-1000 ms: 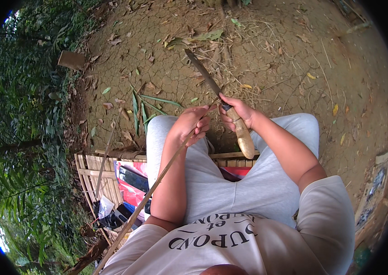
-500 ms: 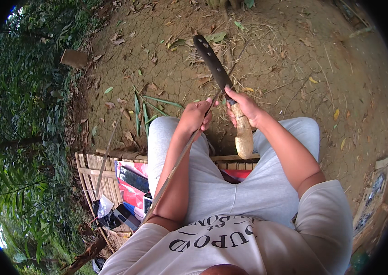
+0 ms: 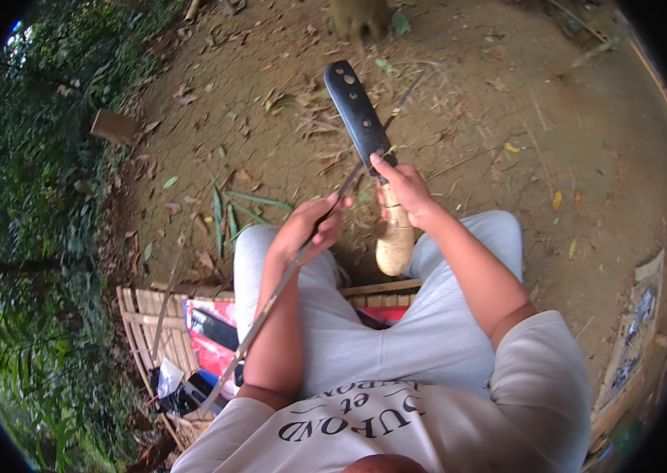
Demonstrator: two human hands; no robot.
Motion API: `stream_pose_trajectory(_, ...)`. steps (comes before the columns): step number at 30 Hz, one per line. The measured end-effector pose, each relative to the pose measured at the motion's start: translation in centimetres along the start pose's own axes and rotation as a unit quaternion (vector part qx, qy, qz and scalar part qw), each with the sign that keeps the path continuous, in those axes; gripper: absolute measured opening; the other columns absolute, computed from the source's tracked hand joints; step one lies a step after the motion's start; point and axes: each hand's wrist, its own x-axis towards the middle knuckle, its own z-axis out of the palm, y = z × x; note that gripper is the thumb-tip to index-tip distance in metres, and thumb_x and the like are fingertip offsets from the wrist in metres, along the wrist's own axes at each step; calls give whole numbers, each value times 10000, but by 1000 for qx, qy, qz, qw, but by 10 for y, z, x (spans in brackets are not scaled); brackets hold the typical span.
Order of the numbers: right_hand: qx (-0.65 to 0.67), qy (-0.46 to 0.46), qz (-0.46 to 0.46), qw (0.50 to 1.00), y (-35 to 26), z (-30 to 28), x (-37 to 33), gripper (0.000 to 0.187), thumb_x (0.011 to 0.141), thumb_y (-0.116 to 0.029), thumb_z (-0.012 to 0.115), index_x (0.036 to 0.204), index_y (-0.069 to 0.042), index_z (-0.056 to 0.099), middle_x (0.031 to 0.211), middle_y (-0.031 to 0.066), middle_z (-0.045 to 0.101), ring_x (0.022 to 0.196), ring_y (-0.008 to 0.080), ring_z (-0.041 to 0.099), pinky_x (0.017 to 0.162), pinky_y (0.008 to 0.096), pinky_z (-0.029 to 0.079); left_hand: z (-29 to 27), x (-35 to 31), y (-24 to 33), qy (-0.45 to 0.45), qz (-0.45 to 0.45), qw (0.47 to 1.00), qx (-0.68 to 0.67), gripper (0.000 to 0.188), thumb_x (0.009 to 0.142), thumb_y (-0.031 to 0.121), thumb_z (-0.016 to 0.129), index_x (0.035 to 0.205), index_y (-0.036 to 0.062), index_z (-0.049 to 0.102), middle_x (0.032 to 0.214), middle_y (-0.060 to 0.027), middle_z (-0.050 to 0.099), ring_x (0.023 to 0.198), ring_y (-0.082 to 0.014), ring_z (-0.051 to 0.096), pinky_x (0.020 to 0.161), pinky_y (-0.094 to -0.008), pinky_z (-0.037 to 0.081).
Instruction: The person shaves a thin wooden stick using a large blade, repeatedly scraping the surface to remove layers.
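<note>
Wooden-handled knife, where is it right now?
In the head view's upper middle, the wooden-handled knife is in the right hand, its dark blade crossing in front of the thin strip held in the left hand.

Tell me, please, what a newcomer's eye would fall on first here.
The dark knife near the upper middle probably comes first, its handle in the right hand. Next is perhaps the long strip in the left hand, running back past the forearm. The red sheet on the bench, lower left, also stands out.

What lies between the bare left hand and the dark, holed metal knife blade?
The head view shows a stretch of long, thin brown strip running from the left hand behind the blade.
</note>
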Motion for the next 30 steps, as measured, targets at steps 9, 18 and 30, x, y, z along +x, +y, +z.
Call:
stream_pose_trajectory(9,47,140,-94,985,-18,-50,17,494,868,-505,705,718,-66,533,554,35,521,406,148,520,370,324,470,-3,-4,-7,-75,-9,997,20,371,1056,258,395,1199,-25,587,574,53,395,434,-48,347,364,-195,279)
stream_pose_trajectory(18,-197,203,-119,952,-35,-85,-6,602,896,-532,647,694,32,585,543,97,575,439,207,612,394,353,499,26,-29,-5,-34,-37,999,10,457,1058,236,361,1468,34,382,498,80,297,351,-29,250,320,-182,219)
stream_pose_trajectory(30,-359,151,-104,915,-20,-63,0,726,1034,-551,272,701,30,553,580,118,601,462,243,639,560,374,581,13,-30,-23,-49,15,996,-75,451,1047,191,374,1467,24,369,445,61,349,307,-37,308,268,-196,237)
